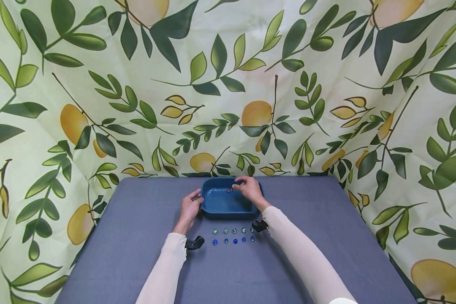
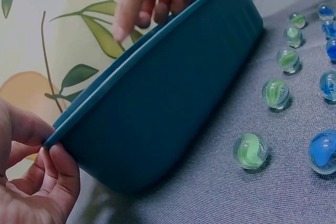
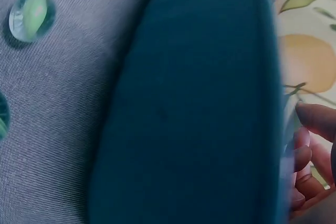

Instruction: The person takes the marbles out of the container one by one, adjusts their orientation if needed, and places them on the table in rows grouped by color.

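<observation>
Blue plastic tub (image 1: 224, 203) is sitting at the far middle of the grey table (image 1: 137, 253). Left hand (image 1: 190, 207) is pinching its left rim, fingers (image 2: 60, 174) curled round the edge. Right hand (image 1: 249, 189) is hovering over the far rim, fingers (image 2: 131, 9) bent downward; whether they are holding anything, nobody could tell. Marbles (image 1: 233, 235) are lying in two rows just in front.

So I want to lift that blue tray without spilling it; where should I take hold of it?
Take the blue tray by the thin rim of its two short ends, coming in from left and right. The lip overhangs the sloped walls, so fingers can hook under it, as the left hand does now.
</observation>
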A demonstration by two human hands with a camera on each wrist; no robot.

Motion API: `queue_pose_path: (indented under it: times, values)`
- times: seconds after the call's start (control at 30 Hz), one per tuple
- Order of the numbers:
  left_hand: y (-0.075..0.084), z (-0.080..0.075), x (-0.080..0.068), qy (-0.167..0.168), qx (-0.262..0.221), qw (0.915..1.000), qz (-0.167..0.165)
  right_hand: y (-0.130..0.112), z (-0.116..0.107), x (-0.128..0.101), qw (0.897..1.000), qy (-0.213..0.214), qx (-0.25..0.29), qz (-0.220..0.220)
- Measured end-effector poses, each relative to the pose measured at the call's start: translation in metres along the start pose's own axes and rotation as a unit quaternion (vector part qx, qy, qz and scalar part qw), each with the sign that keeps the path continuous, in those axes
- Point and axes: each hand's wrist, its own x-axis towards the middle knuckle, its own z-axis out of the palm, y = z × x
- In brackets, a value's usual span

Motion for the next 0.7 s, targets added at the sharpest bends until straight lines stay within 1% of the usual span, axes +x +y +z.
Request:
queue_pose_path:
  times: [0.17, 0.33, 0.47, 0.7]
  values:
    - [0.001, 0.0, -0.001, -0.001, -0.003, 1.0, 0.0, 0.006, 0.008, 0.004, 0.999, 0.011, -0.04, 0.022]
    - [0.002, 0.0, -0.001, -0.001, -0.008, 1.0, -0.003, 0.01, 0.015, 0.007, 0.995, 0.019, -0.083, 0.043]
    - [0.001, 0.001, 0.0, 0.0, -0.012, 0.9999, -0.006, 0.014, 0.02, 0.009, 0.993, 0.025, -0.102, 0.053]
    - [-0.001, 0.0, 0.001, 0.003, -0.014, 0.9999, -0.004, 0.018, 0.024, 0.013, 0.991, 0.025, -0.117, 0.061]
